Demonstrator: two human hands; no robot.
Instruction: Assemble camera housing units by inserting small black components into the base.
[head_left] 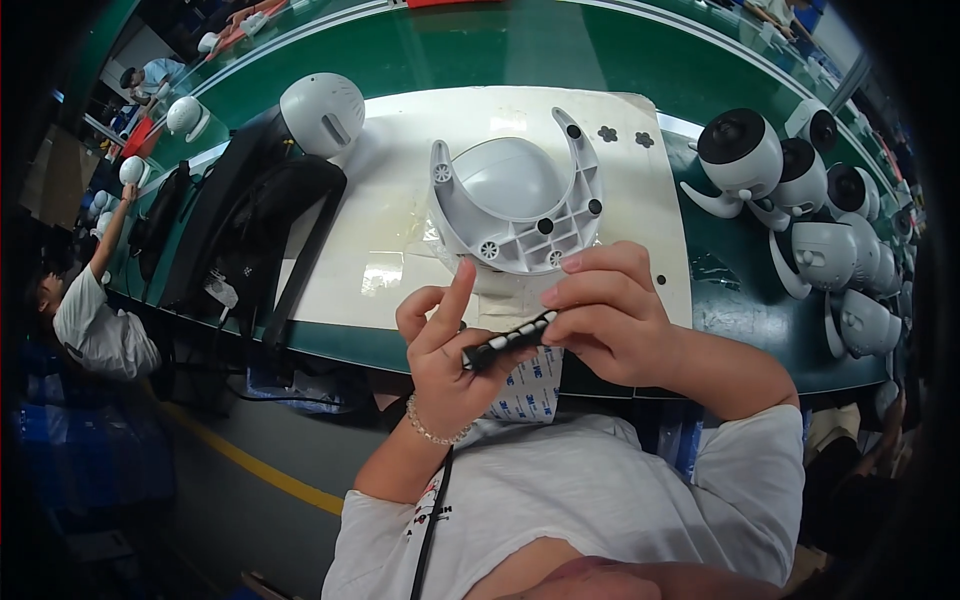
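Both my hands hold a narrow black strip [505,343] with small white squares along it, just above my lap at the bench's near edge. My left hand [443,352] pinches its left end, index finger raised. My right hand [610,315] grips its right end with curled fingers. Under the strip hangs a white backing sheet with small printed marks [527,392]. Just beyond my fingers, a white U-shaped camera bracket with a domed base [520,200] lies on a white mat [400,240].
A white round camera head [322,113] rests on a black fixture [250,230] at left. Several white dome cameras with black lenses [800,190] crowd the green bench [520,50] at right. Another person [95,320] works at far left.
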